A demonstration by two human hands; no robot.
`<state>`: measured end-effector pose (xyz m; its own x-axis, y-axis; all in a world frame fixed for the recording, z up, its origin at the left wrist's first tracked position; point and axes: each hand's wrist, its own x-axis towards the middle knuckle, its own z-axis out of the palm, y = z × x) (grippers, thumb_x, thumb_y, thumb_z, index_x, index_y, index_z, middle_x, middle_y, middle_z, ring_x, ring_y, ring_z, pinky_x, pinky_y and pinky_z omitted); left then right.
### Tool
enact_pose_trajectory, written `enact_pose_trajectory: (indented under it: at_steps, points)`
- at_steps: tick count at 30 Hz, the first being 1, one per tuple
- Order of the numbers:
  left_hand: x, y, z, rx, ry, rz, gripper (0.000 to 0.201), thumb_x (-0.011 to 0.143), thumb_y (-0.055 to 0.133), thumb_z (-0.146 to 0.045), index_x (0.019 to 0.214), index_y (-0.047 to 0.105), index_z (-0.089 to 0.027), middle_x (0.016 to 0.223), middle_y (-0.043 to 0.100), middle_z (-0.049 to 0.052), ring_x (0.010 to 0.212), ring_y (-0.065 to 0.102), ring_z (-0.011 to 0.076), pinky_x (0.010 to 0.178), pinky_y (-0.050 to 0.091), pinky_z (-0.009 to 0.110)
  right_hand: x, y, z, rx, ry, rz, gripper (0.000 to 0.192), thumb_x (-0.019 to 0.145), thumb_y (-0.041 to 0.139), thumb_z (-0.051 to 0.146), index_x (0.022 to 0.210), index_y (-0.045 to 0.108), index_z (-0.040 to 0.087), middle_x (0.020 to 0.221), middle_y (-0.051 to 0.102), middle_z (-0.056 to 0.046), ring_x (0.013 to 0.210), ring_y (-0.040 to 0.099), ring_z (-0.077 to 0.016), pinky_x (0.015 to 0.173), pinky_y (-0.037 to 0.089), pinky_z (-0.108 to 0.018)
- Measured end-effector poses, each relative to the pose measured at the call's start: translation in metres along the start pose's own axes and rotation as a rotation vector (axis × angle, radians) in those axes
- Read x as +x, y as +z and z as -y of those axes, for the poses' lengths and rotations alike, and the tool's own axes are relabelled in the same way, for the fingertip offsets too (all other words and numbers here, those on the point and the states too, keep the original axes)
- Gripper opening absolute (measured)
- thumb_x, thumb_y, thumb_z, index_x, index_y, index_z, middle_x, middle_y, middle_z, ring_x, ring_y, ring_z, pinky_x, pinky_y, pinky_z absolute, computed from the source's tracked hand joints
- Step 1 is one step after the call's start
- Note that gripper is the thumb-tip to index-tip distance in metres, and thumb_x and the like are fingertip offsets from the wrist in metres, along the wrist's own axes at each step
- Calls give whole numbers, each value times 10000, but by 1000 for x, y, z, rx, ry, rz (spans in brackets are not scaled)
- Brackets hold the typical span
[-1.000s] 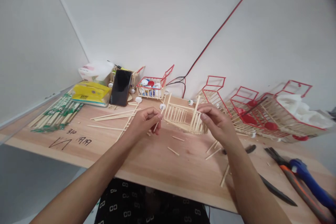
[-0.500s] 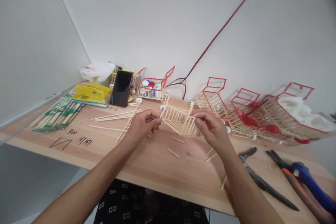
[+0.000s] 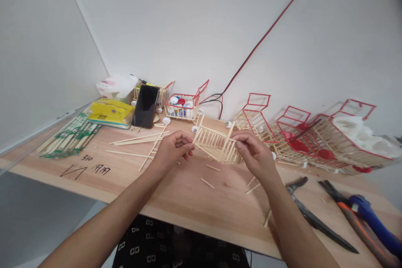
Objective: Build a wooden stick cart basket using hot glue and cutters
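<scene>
A small frame [image 3: 214, 151] of pale sticks sits at the middle of the table [image 3: 188, 201], between the two hands, its floor and slatted sides facing up and toward the wearer. The right hand [image 3: 253, 150] holds its right end, thumb on the near side and fingers over the top. The left hand [image 3: 175, 147] is at the frame's left corner, thumb and fingers drawn narrow — whether they grip the frame or some small stick, I cannot tell. Two short bits [image 3: 207, 183] of stick lie on the wood in front, and longer sticks [image 3: 136, 138] lie beyond the left hand. Farther left are a wrapped bundle [image 3: 67, 134], a yellow pack [image 3: 111, 111] and a phone [image 3: 145, 106] propped upright. Behind the frame, near the wall, stands a red-rimmed cart [image 3: 185, 94] filled with caps [image 3: 181, 101]. More carts [image 3: 345, 146] crowd the right side, the nearest to the edge of view heaped with white tissue [image 3: 350, 130]. Black-handled pliers [image 3: 323, 222] lie beside the right forearm — blue-handled ones [image 3: 377, 222] just past them.
</scene>
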<state>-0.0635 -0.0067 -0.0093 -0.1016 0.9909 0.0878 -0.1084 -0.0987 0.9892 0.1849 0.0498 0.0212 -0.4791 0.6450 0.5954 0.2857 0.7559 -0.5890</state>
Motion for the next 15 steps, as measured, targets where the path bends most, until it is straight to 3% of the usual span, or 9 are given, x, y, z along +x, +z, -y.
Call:
enact_pose_trajectory:
  at_steps: [15]
  points:
    - [1, 2, 3, -62, -61, -22, 264, 644, 797, -262, 780, 602, -148, 662, 664, -15, 563, 648, 116, 510, 548, 225, -1, 0, 1, -1, 0, 16, 121, 989, 524, 313, 988, 635, 266, 1019, 663, -68, 1040, 612, -230, 909, 463, -393]
